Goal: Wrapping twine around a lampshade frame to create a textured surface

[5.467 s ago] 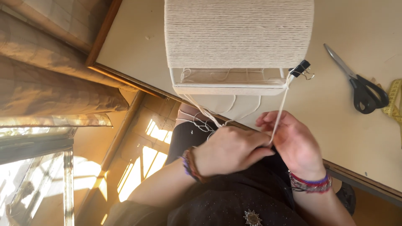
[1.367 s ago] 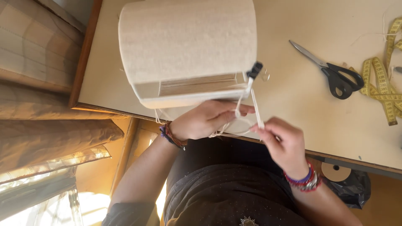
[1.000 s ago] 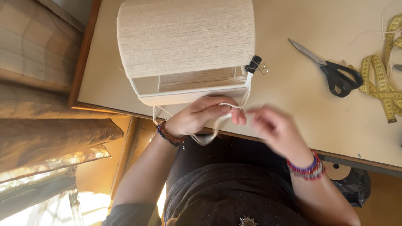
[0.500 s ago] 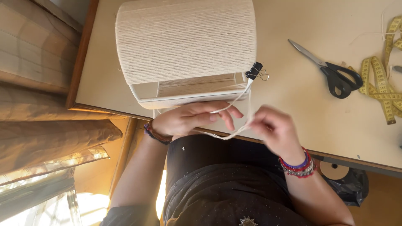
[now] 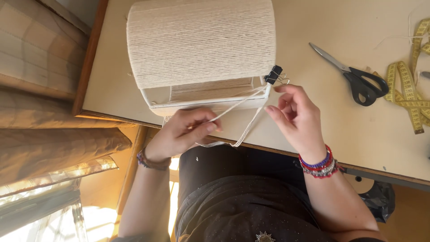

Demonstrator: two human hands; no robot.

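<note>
A cream lampshade frame wrapped in cord lies on its side on the beige table. A black binder clip pinches its lower right rim. Loose white cord runs from the clip area down to my left hand, which pinches the strand at the table's near edge. My right hand hovers just below the clip, fingers spread and curled, holding nothing that I can see. Beaded bracelets circle both wrists.
Black-handled scissors lie on the table to the right. A yellow measuring tape is coiled at the far right edge. Folded tan fabric hangs at the left. A tape roll sits below the table.
My right hand has let the cord go and risen towards the binder clip. My left hand keeps its pinch on the strand, now pulled straighter.
</note>
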